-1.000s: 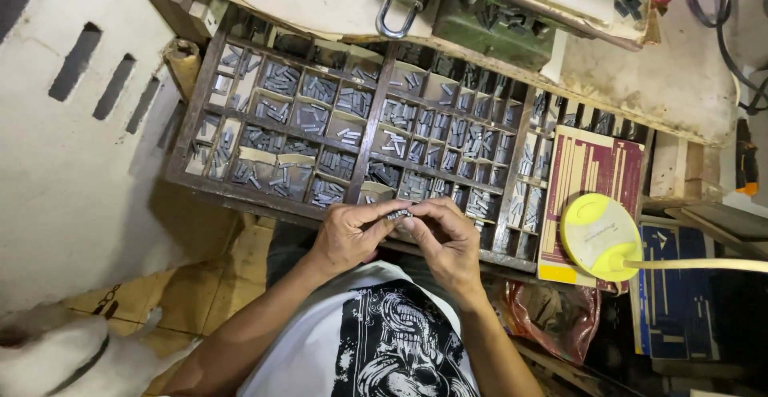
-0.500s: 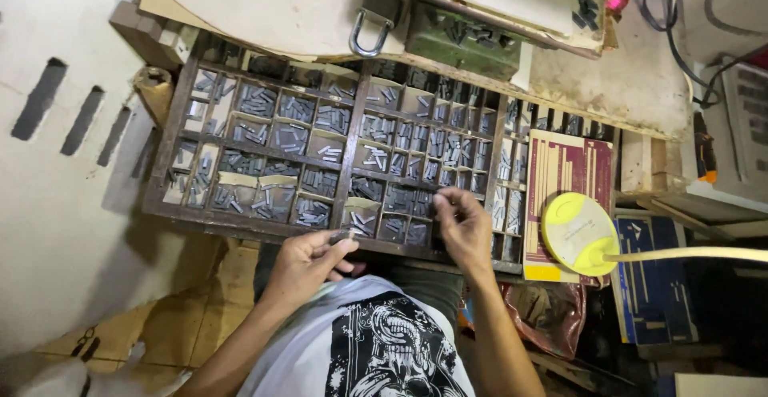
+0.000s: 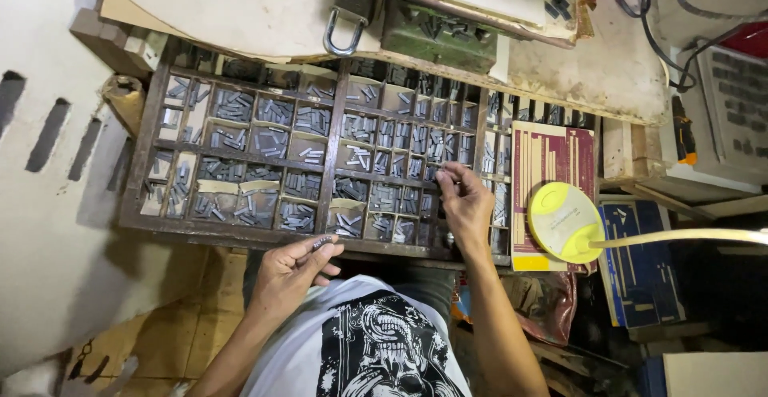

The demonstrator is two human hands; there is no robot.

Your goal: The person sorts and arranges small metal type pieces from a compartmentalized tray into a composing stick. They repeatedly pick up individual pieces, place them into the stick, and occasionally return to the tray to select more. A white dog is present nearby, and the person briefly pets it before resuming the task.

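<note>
Left hand [image 3: 290,271], low at centre, pinches a short row of metal type [image 3: 322,243] between thumb and fingers, its long axis running left to right, just below the case's front rail. Right hand [image 3: 464,205] reaches up into the type case [image 3: 332,153], fingertips drawn together over a lower-right compartment; whether they grip a piece I cannot tell. Loose sorts lie up and left of that hand, nearer it than the left. Right of the case sit a striped card [image 3: 552,157] and a yellow disc [image 3: 564,221].

White T-shirt, black graphic print, bare forearms
</note>
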